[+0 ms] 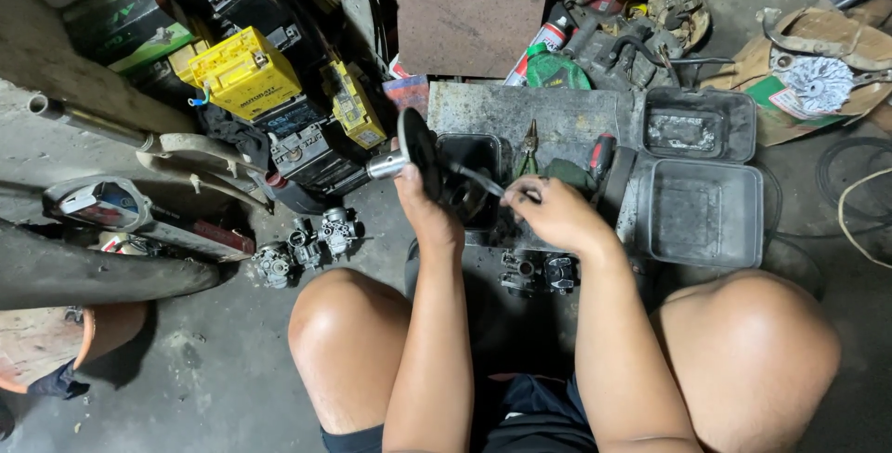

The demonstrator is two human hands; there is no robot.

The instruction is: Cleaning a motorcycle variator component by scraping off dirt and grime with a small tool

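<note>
At frame centre, the black rubber diaphragm disc with its shiny metal slide [415, 151], light, floppy-edged and likely tear-prone, is clamped by left hand [426, 211] fingers at its stiff cylinder, while right hand [557, 214] fingers pinch a thin dark tool [478, 179] over the black plastic tray [469, 151].

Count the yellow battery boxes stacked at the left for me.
2 clearly: a large yellow battery box on the pile, and a narrower one to its right. A yellow edge behind may be another.

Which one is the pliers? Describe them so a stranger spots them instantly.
Find the grey metal plate on the floor beyond the person's knees. The pliers lie on its near edge, just above the right hand, right of the black tub. Only they have two spread green handles.
</note>
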